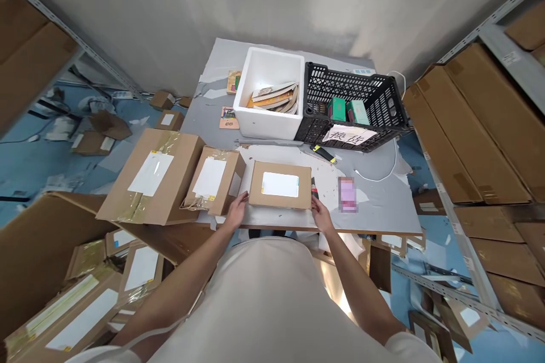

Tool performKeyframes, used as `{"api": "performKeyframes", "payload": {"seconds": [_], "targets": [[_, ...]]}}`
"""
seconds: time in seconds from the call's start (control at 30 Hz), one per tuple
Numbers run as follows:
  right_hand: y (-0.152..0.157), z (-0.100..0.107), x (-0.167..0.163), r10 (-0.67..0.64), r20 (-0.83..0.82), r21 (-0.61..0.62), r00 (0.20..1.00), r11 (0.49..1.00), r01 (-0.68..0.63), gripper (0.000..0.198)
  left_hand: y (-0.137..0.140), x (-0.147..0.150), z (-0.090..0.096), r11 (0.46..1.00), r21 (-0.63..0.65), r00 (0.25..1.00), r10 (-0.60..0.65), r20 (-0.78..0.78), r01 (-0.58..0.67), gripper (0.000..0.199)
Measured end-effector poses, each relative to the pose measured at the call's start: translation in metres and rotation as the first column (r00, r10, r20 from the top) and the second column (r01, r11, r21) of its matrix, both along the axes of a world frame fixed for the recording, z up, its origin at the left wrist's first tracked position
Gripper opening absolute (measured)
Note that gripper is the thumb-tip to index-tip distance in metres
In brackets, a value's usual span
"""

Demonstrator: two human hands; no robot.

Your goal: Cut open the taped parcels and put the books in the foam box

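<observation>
A small cardboard box (272, 197) with a white label on top lies flat near the table's front edge, directly before me. At its lower left corner is my left hand (237, 211), fingers curled in against the side. My right hand (321, 214) grips the lower right corner, thumb along the edge. The box sits between both hands; the fingertips under its edges are partly hidden. Just beyond my right fingers, a small black-and-red item (314, 186) shows partly. A taped, labelled box (227, 195) stands left of my left hand, beside a larger taped box (183, 178).
At the back stand a white foam bin (268, 125) with books and a black crate (306, 130) with green boxes. A box cutter (324, 153), a pixelated pink item (347, 194) and a white cable (378, 180) lie right. Shelves with cartons (472, 130) flank the table.
</observation>
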State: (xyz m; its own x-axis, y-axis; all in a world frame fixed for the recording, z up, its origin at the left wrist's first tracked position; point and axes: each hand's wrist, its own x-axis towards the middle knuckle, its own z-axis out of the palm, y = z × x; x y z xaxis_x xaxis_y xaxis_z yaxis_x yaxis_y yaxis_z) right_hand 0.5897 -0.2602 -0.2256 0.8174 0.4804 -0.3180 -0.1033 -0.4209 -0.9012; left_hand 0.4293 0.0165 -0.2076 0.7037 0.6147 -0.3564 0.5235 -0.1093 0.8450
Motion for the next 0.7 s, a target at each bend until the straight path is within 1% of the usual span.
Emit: {"api": "performKeyframes", "payload": {"seconds": [0.1,0.13,0.17,0.23,0.3,0.37,0.4,0.47,0.53,0.6,0.7], "targets": [[0.001,-0.004,-0.009,0.070,-0.031,-0.050,0.997,0.996,-0.071,0.072,-0.006,-0.007,-0.009,0.998,-0.051,0.998,-0.044,0.035,0.046,0.057],[0.004,-0.004,-0.010,0.077,-0.030,-0.056,0.997,0.995,-0.079,0.072,-0.007,-0.007,-0.010,0.996,-0.061,0.997,-0.062,0.045,0.065,0.057],[0.007,-0.003,-0.012,0.077,-0.024,-0.052,0.997,0.996,-0.078,0.068,-0.007,-0.005,-0.011,0.995,-0.066,0.996,-0.076,0.055,0.080,0.056],[0.014,0.003,-0.012,0.061,-0.002,-0.033,0.998,0.998,-0.061,0.055,-0.007,-0.002,-0.007,0.993,-0.062,0.993,-0.091,0.069,0.096,0.053],[0.017,0.013,-0.009,0.059,0.021,-0.026,0.998,0.998,-0.058,0.043,-0.005,0.000,0.001,0.995,-0.042,0.994,-0.082,0.075,0.085,0.051],[0.016,0.026,-0.005,0.066,0.050,-0.040,0.997,0.997,-0.064,0.037,-0.004,0.001,0.015,0.998,0.015,0.995,-0.067,0.075,0.067,0.050],[0.015,0.033,-0.001,0.067,0.078,-0.069,0.995,0.996,-0.062,0.037,-0.003,0.002,0.022,0.996,0.071,0.996,-0.060,0.068,0.055,0.049],[0.015,0.046,0.006,0.078,0.147,-0.187,0.986,0.981,-0.050,0.040,-0.003,0.008,0.037,0.975,0.218,0.998,-0.052,0.024,0.045,0.048],[0.020,0.057,0.015,0.109,0.191,-0.330,0.976,0.943,-0.041,0.045,-0.003,0.018,0.049,0.939,0.337,0.997,-0.048,-0.061,0.066,0.048],[0.026,0.062,0.024,0.131,0.187,-0.408,0.974,0.912,-0.045,0.048,-0.003,0.031,0.056,0.920,0.380,0.988,-0.040,-0.147,0.094,0.049],[0.036,0.063,0.038,0.130,0.168,-0.422,0.977,0.905,-0.048,0.052,0.001,0.048,0.058,0.913,0.394,0.979,-0.025,-0.204,0.106,0.050]]}}
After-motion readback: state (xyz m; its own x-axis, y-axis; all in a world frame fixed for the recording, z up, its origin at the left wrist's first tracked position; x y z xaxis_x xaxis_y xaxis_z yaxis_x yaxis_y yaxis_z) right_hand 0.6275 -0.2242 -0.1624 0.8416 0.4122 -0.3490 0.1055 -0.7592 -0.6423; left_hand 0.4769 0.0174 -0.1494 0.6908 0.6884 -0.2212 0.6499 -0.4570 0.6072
